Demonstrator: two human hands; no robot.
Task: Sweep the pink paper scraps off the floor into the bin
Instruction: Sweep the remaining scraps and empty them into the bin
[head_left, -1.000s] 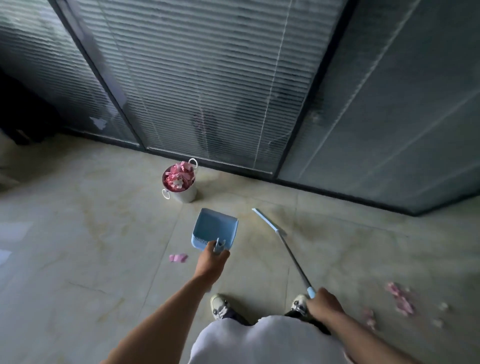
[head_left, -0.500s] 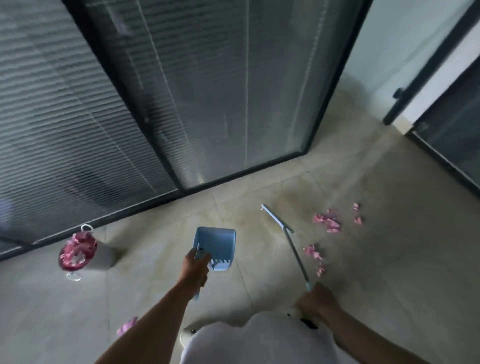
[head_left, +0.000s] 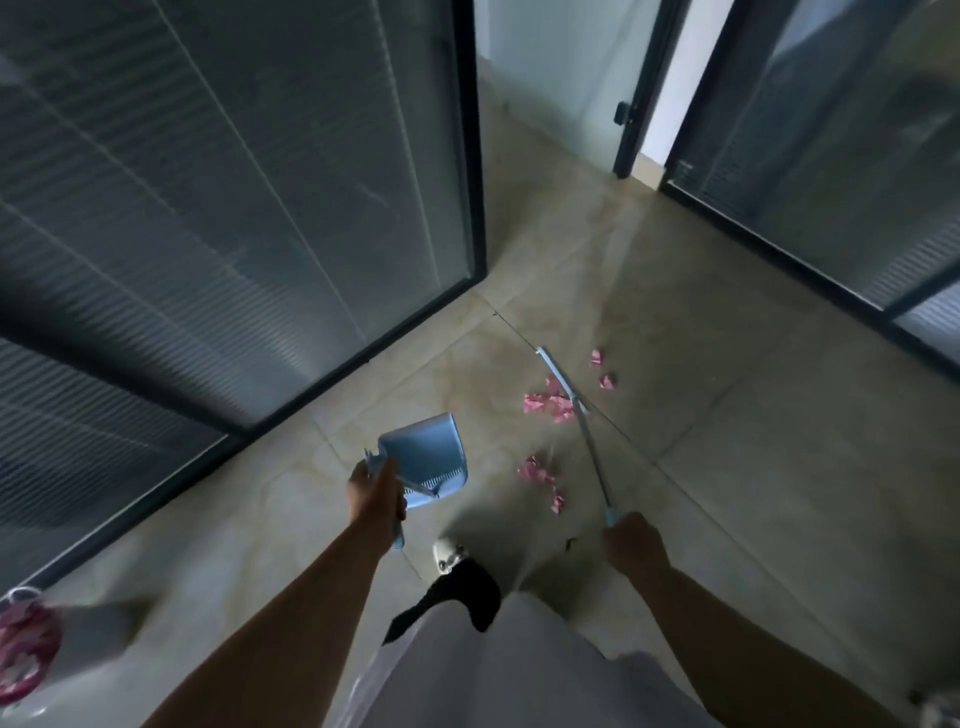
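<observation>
The left hand (head_left: 375, 493) grips a light-blue plastic dustpan (head_left: 423, 457); the right hand (head_left: 632, 540) grips a thin blue-handled broom (head_left: 584, 426), its head among crumpled pink paper scraps (head_left: 548, 402) (floor-bound). The scrap-filled white bin (head_left: 31, 649) sits far left.

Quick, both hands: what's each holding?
Left hand: grips the dustpan handle.
Right hand: grips the broom handle.

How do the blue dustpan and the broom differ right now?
The dustpan is a short, wide scoop gripped by the left hand; the broom is long and thin, held by the right hand. The broom's head sits among pink scraps; the dustpan looks empty. Both are light blue.
</observation>
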